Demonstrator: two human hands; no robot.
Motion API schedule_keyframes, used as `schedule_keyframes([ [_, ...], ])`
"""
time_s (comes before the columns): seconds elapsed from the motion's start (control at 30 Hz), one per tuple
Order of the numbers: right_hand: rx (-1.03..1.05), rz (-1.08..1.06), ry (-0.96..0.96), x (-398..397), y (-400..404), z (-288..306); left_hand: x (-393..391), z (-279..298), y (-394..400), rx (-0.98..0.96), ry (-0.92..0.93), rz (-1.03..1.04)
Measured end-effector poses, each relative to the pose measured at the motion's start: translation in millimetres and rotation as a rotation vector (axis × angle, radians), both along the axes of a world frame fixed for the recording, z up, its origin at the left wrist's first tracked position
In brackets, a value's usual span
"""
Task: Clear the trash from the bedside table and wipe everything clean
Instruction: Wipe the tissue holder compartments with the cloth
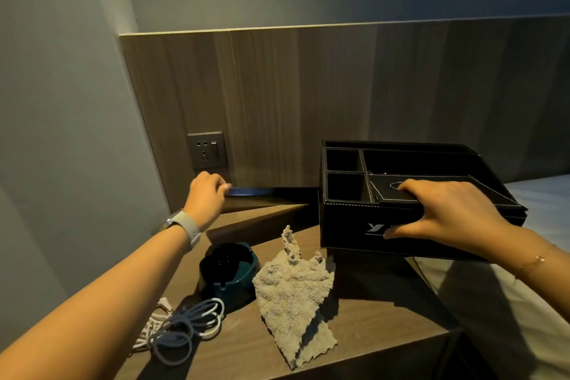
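Observation:
My right hand (447,213) grips the front rim of a black leather organiser box (348,222), thumb on its front face and fingers over the top; the box is lifted above the right side of the wooden bedside table (370,321). My left hand (206,191), with a watch on the wrist, holds a thin dark flat object (249,192) at the table's back edge under the wall socket. A crumpled beige cloth (293,296) lies in the middle of the table. A dark green ashtray (228,271) sits to its left.
Coiled white and blue-grey cables (182,327) lie at the table's front left. A power socket (207,149) is set in the wood wall panel. A grey wall closes the left side; a white bed (539,194) borders the right.

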State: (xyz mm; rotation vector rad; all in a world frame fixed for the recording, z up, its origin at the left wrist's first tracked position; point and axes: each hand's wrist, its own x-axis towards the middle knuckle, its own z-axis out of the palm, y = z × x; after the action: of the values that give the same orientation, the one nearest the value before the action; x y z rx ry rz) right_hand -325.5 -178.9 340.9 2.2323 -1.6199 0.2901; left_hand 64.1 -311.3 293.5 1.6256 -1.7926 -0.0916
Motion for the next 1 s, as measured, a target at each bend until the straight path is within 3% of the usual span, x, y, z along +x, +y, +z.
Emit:
schedule_keyframes([
  [0.33, 0.094, 0.058, 0.050, 39, -62, -6, 83, 14, 79, -0.138, 0.095, 0.265],
  [0.57, 0.142, 0.071, 0.112, 87, -129, -39, 130, 10, 112, -0.233, -0.045, 0.372],
  [0.77, 0.204, 0.150, 0.042, 111, -150, -78, 139, -9, 124, -0.229, -0.020, 0.381],
  [1.0, 0.234, 0.205, 0.039, 115, -150, -80, 129, -36, 144, -0.209, 0.061, 0.427],
])
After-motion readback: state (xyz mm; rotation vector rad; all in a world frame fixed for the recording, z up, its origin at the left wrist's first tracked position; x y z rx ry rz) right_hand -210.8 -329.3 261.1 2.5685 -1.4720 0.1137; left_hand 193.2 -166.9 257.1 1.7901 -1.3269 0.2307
